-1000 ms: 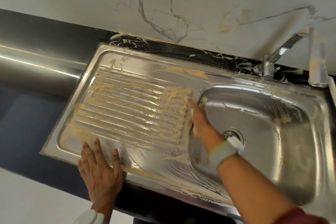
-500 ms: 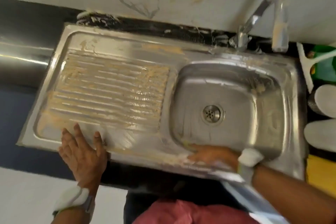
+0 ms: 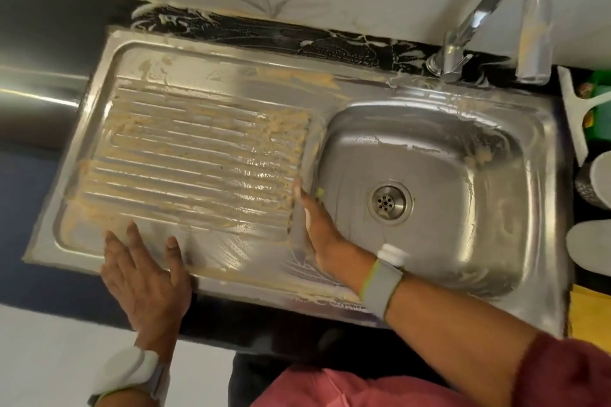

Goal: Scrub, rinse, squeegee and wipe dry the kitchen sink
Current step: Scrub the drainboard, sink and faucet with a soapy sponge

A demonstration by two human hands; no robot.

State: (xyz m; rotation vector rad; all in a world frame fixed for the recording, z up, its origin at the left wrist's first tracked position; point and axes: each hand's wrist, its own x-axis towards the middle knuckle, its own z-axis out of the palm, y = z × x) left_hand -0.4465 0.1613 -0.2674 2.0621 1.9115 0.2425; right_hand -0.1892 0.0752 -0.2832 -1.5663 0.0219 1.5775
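The steel sink [image 3: 231,53] is smeared with tan, soapy residue, thickest on the ribbed drainboard [image 3: 198,155] and along the back rim. My right hand [image 3: 322,228] is at the left wall of the basin [image 3: 463,225], between drainboard and drain [image 3: 390,200]. It grips a yellow-green scrub sponge [image 3: 319,191], of which only a corner shows past the blurred fingertips. My left hand [image 3: 145,271] rests flat on the sink's front rim, fingers spread, holding nothing.
The tap [image 3: 476,16] rises at the back right, its spout over the basin's far corner. Right of the sink lie a white squeegee [image 3: 573,116], a green object [image 3: 600,89], two white round items [image 3: 591,248] and a yellow cloth [image 3: 591,314]. The dark counter edge runs along the front.
My right hand swept from the drainboard's right edge down to the basin's front rim, then back up to the basin's left wall. My left hand stayed on the front rim.
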